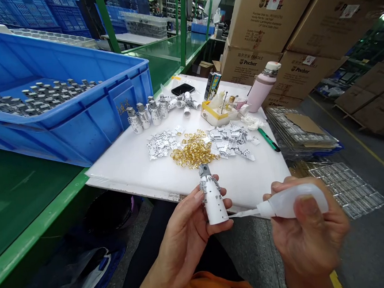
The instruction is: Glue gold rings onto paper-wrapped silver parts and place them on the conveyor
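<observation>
My left hand [188, 224] is closed around a white tapered model part [214, 202] with a grey block on top and small grey fittings on its sides. In my right hand [310, 232] is a translucent squeeze bottle [294, 201], gripped between thumb and fingers. The bottle's thin nozzle points left, its tip at the lower edge of the white part; whether it touches I cannot tell. Beyond my hands lies a heap of gold rings [194, 152], between two piles of small white-grey plates [162, 143]. Several similar white parts [144, 116] stand at the table's back left.
A large blue crate [87, 121] of grey blocks borders the white table [130, 169] on the left. Farther back are a phone [183, 89], a yellow-edged tray [215, 119] and a pink bottle [261, 89]. A green cutter [269, 139] lies right; cartons [258, 23] rise behind.
</observation>
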Available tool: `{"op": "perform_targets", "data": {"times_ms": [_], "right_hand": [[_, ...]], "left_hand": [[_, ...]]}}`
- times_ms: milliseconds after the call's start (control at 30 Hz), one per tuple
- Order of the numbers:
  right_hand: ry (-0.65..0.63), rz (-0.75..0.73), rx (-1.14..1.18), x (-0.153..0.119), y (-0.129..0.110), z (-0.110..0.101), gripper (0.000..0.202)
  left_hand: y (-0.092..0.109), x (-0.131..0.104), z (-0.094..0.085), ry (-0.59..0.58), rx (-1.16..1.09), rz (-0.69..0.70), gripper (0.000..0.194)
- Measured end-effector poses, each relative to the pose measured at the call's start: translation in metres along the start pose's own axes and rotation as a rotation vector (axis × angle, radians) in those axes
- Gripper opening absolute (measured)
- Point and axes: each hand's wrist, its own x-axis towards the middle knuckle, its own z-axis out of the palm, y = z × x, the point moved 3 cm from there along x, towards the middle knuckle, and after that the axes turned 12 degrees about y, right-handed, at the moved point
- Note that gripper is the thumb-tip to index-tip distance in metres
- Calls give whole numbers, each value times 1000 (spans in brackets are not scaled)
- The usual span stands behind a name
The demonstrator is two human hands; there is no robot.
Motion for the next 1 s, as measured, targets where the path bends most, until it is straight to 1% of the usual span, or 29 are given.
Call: {"op": "perform_targets", "data": {"times_ms": [133, 200, 267, 333, 367, 400, 467, 533, 600, 667, 767, 867, 900, 933, 1000], "right_hand": [[16, 76, 72, 1, -1, 3, 20], [25, 168, 156, 8, 2, 2, 22], [4, 304, 234, 23, 13, -2, 27], [-54, 370, 177, 45, 32, -10, 34], [-90, 345, 75, 58, 43, -16, 39], [-128, 272, -82, 72, 55, -23, 42], [-122, 198, -243, 99, 83, -36, 42], [-89, 124, -399, 122, 108, -47, 37], [-85, 52, -562, 140, 127, -51, 30], [-101, -19, -696, 150, 136, -51, 26], [-87, -149, -804, 148, 133, -51, 24], [-1, -307, -833, 129, 115, -53, 25], [-5, -352, -833, 120, 109, -52, 24], [-43, -389, -831, 113, 104, -48, 23], [-206, -440, -828, 101, 100, -34, 19]], "left_hand": [[1, -1, 1, 11, -1, -5, 35], [2, -1, 2, 25, 3, -8, 34], [4, -2, 2, 52, 4, -6, 34], [6, -2, 1, 79, 10, 7, 33], [7, -1, 0, 91, 16, 20, 33], [8, -1, 0, 99, 25, 34, 34], [10, -2, 0, 113, 50, 48, 36], [12, -2, 1, 134, 73, 47, 42], [12, -2, 4, 163, 96, 30, 52], [13, -2, 7, 198, 118, 17, 59], [14, -2, 9, 247, 148, 27, 59], [16, -1, 8, 262, 159, 41, 59], [16, 0, 7, 250, 155, 33, 60], [16, 0, 7, 230, 147, 22, 59], [15, 0, 7, 184, 128, -1, 58]]}}
